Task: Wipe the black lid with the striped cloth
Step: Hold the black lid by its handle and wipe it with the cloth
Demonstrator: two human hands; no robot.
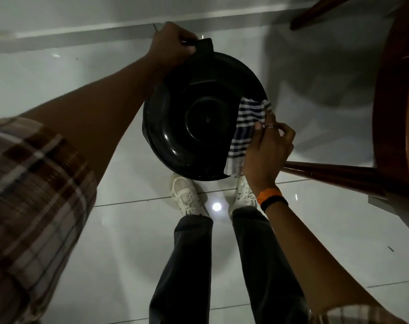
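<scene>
- Right hand point(266, 150): grip closed on the striped cloth point(247, 132), pressed against the black lid's point(198, 120) right rim.
- Lid: held in mid-air above the floor point(128, 242).
- Left hand point(173, 45): grip clenched around the lid's handle tab alone; hard wiping pressure could twist it loose.

I hold the round, glossy black lid point(198, 120) up at the centre of the frame, its tab pointing up; my blue-and-white striped cloth point(245, 134) drapes over its right edge.
</scene>
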